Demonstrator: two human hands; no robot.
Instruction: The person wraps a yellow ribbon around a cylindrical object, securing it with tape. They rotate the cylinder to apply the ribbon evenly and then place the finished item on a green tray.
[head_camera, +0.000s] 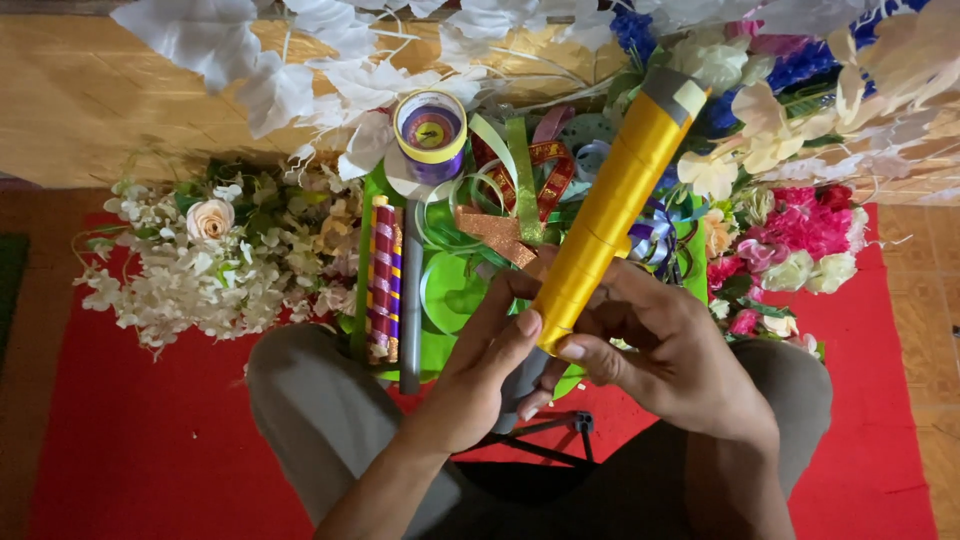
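Observation:
Both hands hold a long tube (610, 205) wrapped in shiny yellow ribbon, with a bare grey end at its top. My left hand (490, 360) grips the tube's lower end, thumb pressed near the bottom edge. My right hand (665, 345) wraps around the lower part from the right, thumb on the yellow ribbon. The tube tilts up and to the right over a green tray (450, 290) of ribbons.
A red-and-purple striped stick (384, 275) and a grey rod (411, 300) lie on the tray. A purple ribbon spool (431, 132) stands behind. White artificial flowers (210, 265) lie at left, pink and cream ones (790, 245) at right. My knees rest on a red mat (140, 440).

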